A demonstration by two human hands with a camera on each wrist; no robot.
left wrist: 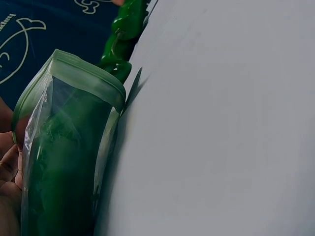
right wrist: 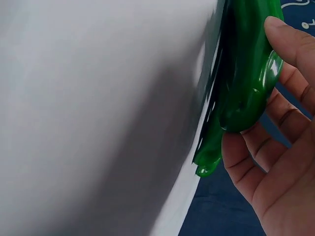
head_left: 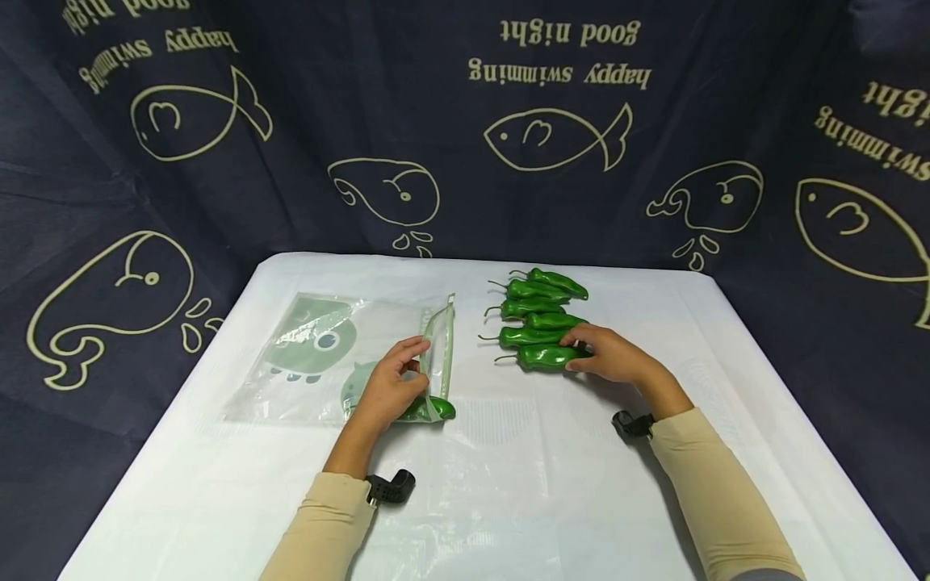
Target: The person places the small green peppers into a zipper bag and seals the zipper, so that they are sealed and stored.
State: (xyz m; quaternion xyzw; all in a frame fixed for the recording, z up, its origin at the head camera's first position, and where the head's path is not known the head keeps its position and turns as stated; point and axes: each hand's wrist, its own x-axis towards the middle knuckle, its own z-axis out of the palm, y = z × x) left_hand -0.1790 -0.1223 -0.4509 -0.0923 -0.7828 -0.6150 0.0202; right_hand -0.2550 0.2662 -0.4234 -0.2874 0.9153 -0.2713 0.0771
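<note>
A clear zip bag [head_left: 392, 319] with green cartoon prints lies flat on the left of the table, its zip-edged mouth facing right. My left hand [head_left: 395, 386] grips the near side of that mouth and holds it apart. Inside the bag's near corner is a green pepper [head_left: 441, 407], its tip at the opening; in the left wrist view green shows through the plastic [left wrist: 64, 162]. Several green peppers lie in a stacked row to the right, stems pointing left. My right hand [head_left: 609, 353] grips the nearest pepper [head_left: 541, 357] by its right end, thumb on one side and fingers on the other [right wrist: 246, 64].
A white cloth [head_left: 494, 492] covers the table. Dark blue curtains [head_left: 436, 97] with fish and whale drawings hang behind and at both sides. The other peppers [head_left: 534, 308] lie close against one another just beyond the right hand. Black cameras [head_left: 392, 486] sit on both wrists.
</note>
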